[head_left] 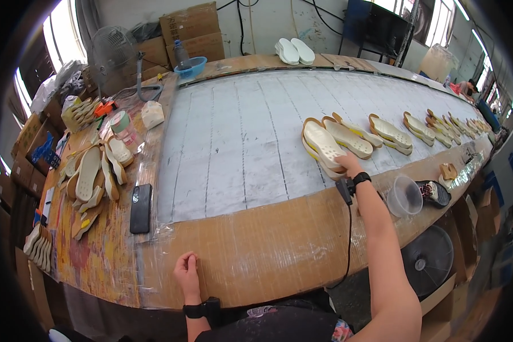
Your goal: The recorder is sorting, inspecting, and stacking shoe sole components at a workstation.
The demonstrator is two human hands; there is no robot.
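Note:
My right hand (349, 164) reaches forward over the white lined surface (228, 137), its fingers closed on the near end of a shoe sole (323, 143). That sole is cream on top with a tan rim and yellow marks on its side, and small holes dot its heel. Right beside it lies another cream sole (347, 138), with further soles (390, 134) in a row running off to the right. My left hand (187, 275) is at the cardboard-covered front edge (256, 245), fingers curled in and nothing visible in them.
A pile of soles (89, 174) sits on the stained side table at left, near a black phone (141, 208). Right of my arm are a clear plastic tub (404, 195) and a dark shoe (434, 194). A cable (349, 245) hangs from my right wrist. White soles (294, 51) stand at the back.

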